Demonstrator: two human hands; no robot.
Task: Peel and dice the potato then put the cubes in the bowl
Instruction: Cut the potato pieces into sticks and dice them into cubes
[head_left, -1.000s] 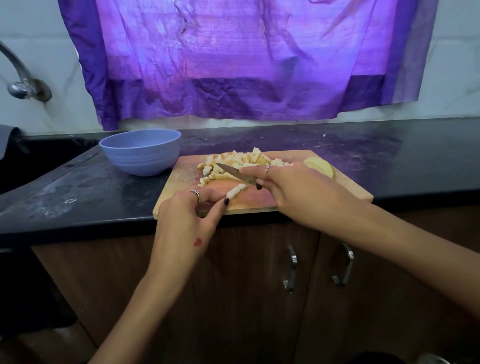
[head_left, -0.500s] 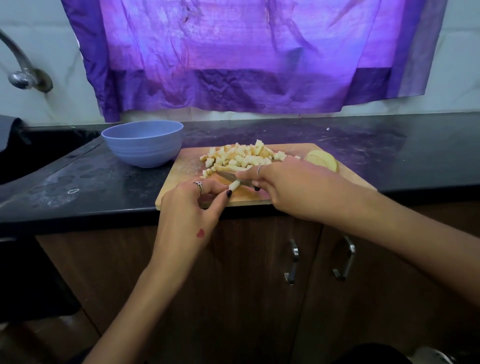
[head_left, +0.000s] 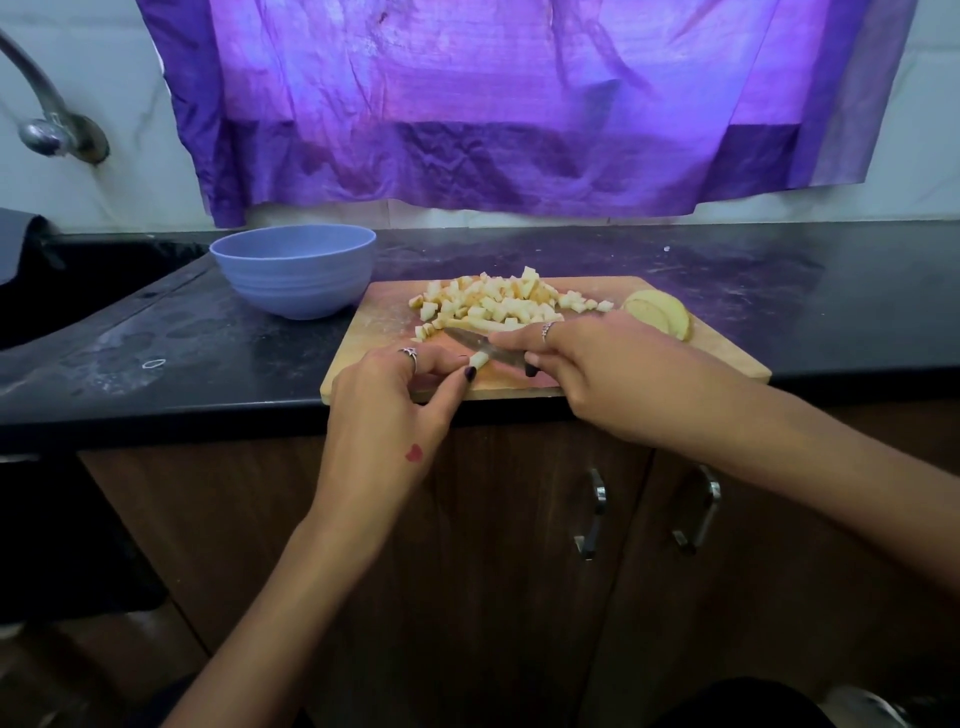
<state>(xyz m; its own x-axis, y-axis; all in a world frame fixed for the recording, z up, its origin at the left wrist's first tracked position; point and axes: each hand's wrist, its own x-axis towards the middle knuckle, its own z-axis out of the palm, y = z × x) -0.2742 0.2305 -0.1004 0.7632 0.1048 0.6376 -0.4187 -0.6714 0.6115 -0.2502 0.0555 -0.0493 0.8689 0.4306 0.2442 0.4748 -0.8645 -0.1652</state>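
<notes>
I see a potato strip being cut on the board.
My left hand (head_left: 387, 395) pinches the potato strip (head_left: 479, 359) near the cutting board (head_left: 675, 358)'s front edge; my right hand (head_left: 597, 366) grips the knife (head_left: 475, 343) (no writing anywhere). Cubes (head_left: 498, 304) sit at the back edge, bowl (head_left: 296, 270) beside its left corner.

A: Where is there room to pass on the black stone table (head_left: 779, 291)?

B: Right of the wooden cutting board (head_left: 717, 358) the dark top lies bare to the frame's edge. Left of it, a bare stretch runs toward the sink edge.

A: And what blocks the way?

B: The blue ribbed plastic bowl (head_left: 296, 270) stands just beside the board's far left corner. The heap of pale potato cubes (head_left: 498, 304) fills the board's far middle, and the cut potato slices (head_left: 660, 312) sit at its far right. Both hands crowd the near edge.

A: Behind the board?

B: A bare strip, I think, below the hanging purple cloth (head_left: 467, 104).
</notes>
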